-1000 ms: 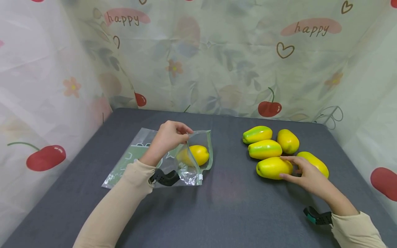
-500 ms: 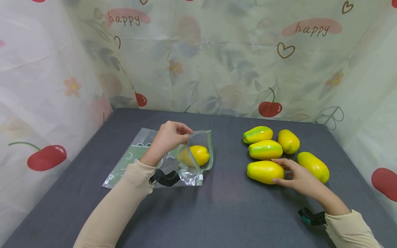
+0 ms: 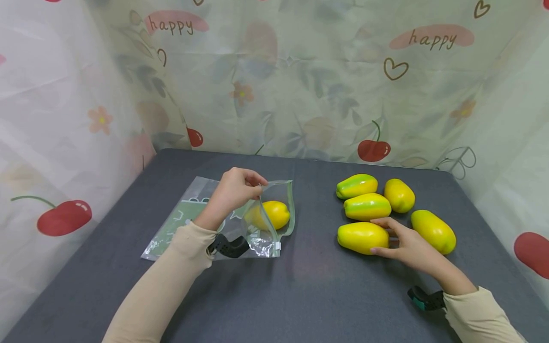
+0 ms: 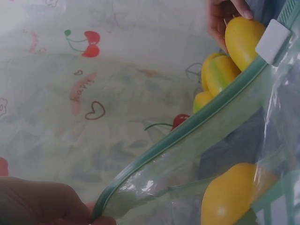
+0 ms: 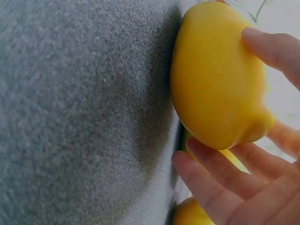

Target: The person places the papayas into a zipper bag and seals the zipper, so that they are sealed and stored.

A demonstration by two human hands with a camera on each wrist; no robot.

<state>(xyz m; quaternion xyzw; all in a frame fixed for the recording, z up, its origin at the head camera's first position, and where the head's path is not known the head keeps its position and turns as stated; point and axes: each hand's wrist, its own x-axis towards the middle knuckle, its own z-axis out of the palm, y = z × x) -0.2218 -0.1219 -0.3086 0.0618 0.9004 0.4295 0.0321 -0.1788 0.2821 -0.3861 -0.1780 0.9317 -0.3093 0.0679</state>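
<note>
Some tabletop [image 3: 317, 281] separates the bag edge [image 3: 292, 205] from fruit [image 3: 361, 238] in the right hand [image 3: 412, 246]

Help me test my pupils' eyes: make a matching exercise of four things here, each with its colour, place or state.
1. left hand
2. zip slider
3. bagged fruit
4. right hand

A. yellow, inside the clear bag
B. holds a loose fruit
C. pinches the bag's edge
D. white

Pairs: 1-C, 2-D, 3-A, 4-B
</note>
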